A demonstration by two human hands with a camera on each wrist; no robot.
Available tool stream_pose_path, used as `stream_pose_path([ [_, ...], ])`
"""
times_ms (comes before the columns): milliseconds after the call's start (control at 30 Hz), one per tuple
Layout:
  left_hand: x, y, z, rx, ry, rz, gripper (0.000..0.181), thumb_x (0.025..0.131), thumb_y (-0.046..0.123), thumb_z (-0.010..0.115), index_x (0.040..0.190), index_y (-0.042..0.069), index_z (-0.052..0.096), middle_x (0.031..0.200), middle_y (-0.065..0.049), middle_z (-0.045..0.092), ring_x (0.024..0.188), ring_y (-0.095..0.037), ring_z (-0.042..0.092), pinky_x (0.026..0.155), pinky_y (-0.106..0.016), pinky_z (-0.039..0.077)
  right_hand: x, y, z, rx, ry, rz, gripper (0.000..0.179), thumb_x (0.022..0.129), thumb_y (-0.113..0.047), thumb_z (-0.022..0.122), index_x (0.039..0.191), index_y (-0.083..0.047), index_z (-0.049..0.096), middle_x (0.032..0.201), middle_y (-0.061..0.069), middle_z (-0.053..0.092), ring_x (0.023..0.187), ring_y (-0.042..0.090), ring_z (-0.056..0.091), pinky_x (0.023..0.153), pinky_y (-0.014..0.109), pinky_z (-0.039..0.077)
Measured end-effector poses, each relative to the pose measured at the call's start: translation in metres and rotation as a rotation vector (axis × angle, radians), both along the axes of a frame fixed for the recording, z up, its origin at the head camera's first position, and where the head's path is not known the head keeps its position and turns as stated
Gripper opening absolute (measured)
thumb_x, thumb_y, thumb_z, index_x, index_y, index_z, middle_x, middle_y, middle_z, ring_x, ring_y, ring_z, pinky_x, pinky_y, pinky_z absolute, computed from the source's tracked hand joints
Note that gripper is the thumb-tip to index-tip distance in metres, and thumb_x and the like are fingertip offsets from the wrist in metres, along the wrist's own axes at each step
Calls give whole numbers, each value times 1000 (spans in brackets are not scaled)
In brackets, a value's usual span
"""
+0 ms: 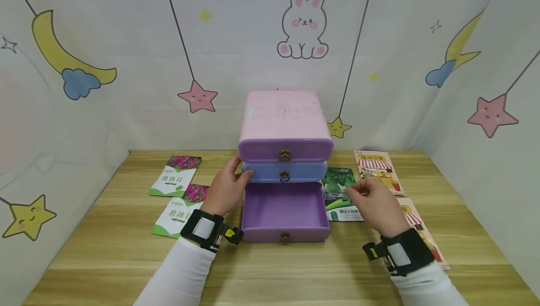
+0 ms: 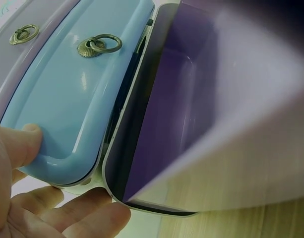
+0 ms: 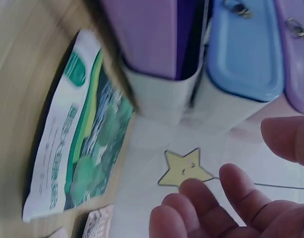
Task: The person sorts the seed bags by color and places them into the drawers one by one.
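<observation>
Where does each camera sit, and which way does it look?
Head: worn on the head, looking forward and down at the pink-topped plastic drawer unit; left hand, right hand and white sleeves show.
Left wrist: worn there, facing the glossy blue drawer front; left fingers show.
Right wrist: worn there, facing the unit's side and a green-and-white printed packet; right fingers show.
Both wrist views share that drawer front.

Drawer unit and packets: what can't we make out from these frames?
Blue drawer interior: hidden behind its front, all views.
Nearer pink packet: partly covered by right hand and wrist strap, head view.
Green packet fine print: too blurred, right wrist view.
Right hand: cut off by picture edges, right wrist view.
</observation>
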State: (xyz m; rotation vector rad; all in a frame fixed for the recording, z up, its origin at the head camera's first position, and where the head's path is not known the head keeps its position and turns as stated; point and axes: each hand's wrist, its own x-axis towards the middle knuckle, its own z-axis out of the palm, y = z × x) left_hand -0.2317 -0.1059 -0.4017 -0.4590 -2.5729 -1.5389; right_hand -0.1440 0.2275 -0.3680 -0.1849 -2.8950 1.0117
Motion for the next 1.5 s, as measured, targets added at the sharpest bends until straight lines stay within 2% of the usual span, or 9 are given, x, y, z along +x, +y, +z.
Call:
stream_pose_path([
  [200, 1, 0, 1, -6, 11, 4, 51, 97, 37, 51, 143, 40, 30, 147, 5, 33, 109, -19, 52, 85, -44, 50, -21, 11, -9, 115, -69, 9, 59, 91, -49, 54, 119, 2, 54, 114, 24, 59, 98, 33, 55, 76, 50, 49],
  [567, 4, -1, 5, -31, -18, -10, 59, 96, 42, 50, 145, 45, 18, 149, 4, 28, 115, -21, 48, 84, -46, 50, -45, 12, -18, 260, -122, 3, 64, 85, -46, 62, 116, 9, 57, 105, 25, 64, 85, 30, 60, 70, 47, 51],
  [700, 8, -8, 12, -175, -44, 25, 69, 92, 54, 50, 148, 43, 11, 149, -4, 30, 120, -28, 42, 89, -54, 46, -49, 10, -19, 312, -152, 0, 65, 84, -46, 62, 115, 10, 57, 104, 27, 63, 86, 33, 60, 71, 48, 51],
  [900, 14, -19, 23, -385, -85, 45, 81, 89, 61, 50, 151, 31, 9, 152, -12, 19, 131, -35, 22, 97, -64, 31, -53, 13, -20, 366, -186, 10, 65, 85, -47, 62, 115, 11, 57, 105, 28, 63, 90, 37, 59, 75, 51, 51],
  [1033, 16, -21, 24, -498, -70, 52, 83, 88, 61, 49, 152, 21, 14, 153, -19, 13, 132, -42, 9, 101, -67, 19, -57, 15, -21, 380, -213, 13, 63, 83, -48, 64, 107, 11, 59, 92, 23, 65, 79, 31, 60, 68, 47, 52],
  [1133, 17, -21, 23, -560, -55, 50, 83, 89, 61, 49, 151, 16, 18, 152, -22, 11, 131, -47, 4, 104, -67, 11, -59, 16, -24, 385, -244, 0, 62, 80, -50, 66, 100, 9, 60, 82, 17, 64, 69, 26, 58, 62, 43, 51],
  [1233, 17, -20, 23, -600, -31, 44, 82, 89, 61, 48, 150, 14, 20, 151, -24, 11, 130, -49, 1, 105, -67, 5, -61, 16, -26, 394, -261, -4, 65, 79, -52, 67, 99, 9, 60, 81, 17, 63, 67, 25, 56, 60, 42, 51],
  [1400, 15, -22, 21, -683, 15, 55, 84, 89, 65, 44, 150, 12, 22, 150, -25, 12, 130, -48, 2, 104, -68, 4, -63, 13, -29, 388, -277, 8, 59, 78, -57, 65, 82, 2, 63, 72, 12, 61, 61, 24, 54, 52, 40, 47],
  [1500, 13, -25, 19, -709, 21, 57, 85, 89, 67, 41, 150, 11, 22, 151, -25, 12, 130, -47, 2, 105, -67, 4, -64, 11, -31, 404, -287, 19, 55, 78, -59, 64, 72, -5, 63, 65, 6, 59, 58, 22, 53, 52, 39, 45],
])
